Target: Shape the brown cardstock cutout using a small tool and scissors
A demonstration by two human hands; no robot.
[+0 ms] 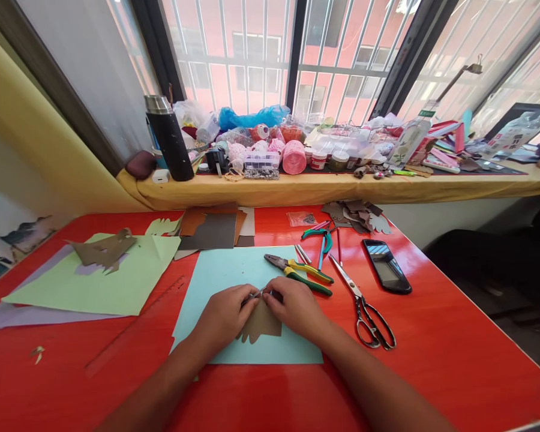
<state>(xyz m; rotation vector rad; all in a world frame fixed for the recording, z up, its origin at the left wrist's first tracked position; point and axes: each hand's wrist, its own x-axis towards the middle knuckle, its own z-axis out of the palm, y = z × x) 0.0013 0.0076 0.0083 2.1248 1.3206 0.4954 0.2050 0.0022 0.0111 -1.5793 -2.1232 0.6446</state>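
A brown piece of leather-like sheet (266,323) with a scalloped lower left edge lies over a light blue sheet (220,270). My left hand (229,309) is closed at its upper left, fingertips pinching the top edge. From the other side my right hand (292,300) pinches the same edge, its fingertips close to the left ones. Something thin and greyish shows between the fingers, too small to name. Just beyond the hands rest combination pliers (299,271) with yellow and green handles.
Scissors (362,309) and a black phone (387,266) lie to the right. Teal-handled pliers (326,240), pens and brown scraps (353,215) sit farther back. At left are green paper (148,282), a cut brown piece (105,249) and a clear ruler (135,327). A cluttered sill (252,192) runs behind.
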